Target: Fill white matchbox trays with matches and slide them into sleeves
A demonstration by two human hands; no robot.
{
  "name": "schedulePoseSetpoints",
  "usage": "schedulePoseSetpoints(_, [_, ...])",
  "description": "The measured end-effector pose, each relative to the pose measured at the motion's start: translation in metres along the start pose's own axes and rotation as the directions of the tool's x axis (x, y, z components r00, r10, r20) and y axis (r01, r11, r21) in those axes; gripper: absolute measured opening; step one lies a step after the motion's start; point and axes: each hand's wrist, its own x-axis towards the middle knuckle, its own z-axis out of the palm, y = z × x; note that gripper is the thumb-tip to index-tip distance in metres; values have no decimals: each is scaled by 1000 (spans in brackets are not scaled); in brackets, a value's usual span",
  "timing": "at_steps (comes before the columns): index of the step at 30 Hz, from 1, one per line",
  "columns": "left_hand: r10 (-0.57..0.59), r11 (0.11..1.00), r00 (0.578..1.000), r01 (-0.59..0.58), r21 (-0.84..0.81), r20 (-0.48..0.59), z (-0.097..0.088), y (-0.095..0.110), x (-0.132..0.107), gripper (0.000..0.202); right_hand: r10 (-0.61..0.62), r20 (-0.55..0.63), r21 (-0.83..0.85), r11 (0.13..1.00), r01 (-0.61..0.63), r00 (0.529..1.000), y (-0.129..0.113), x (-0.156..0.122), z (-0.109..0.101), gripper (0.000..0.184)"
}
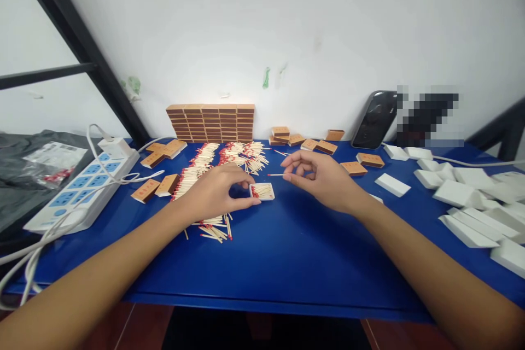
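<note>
My left hand [217, 191] curls around a small white matchbox tray [262, 191] partly filled with red-tipped matches, holding it on the blue table [287, 251]. My right hand [324, 178] pinches a single match [275, 174] between thumb and forefinger, its red tip pointing left, just above and to the right of the tray. A large pile of loose matches [229, 158] lies behind my left hand, and a smaller heap [215, 228] lies under my left wrist.
A stacked wall of brown matchbox sleeves [211, 123] stands at the back, with loose sleeves [326, 146] scattered around. White inner trays [471, 202] crowd the right side. A white power strip [82, 186] with cables lies left. A black device [375, 119] leans on the wall.
</note>
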Motion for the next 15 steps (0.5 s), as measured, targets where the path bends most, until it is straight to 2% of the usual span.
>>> schedulePoseSetpoints(6, [11,1000,1000,-11,-3,-6,0,-1,0,26,28,-40,3,1000,-27,999,4,2,-3,25])
schedulePoseSetpoints(15, [11,1000,1000,-11,-5,2,1,-2,1,25,9,9,-74,997,-8,1000,-5,-2,-2,20])
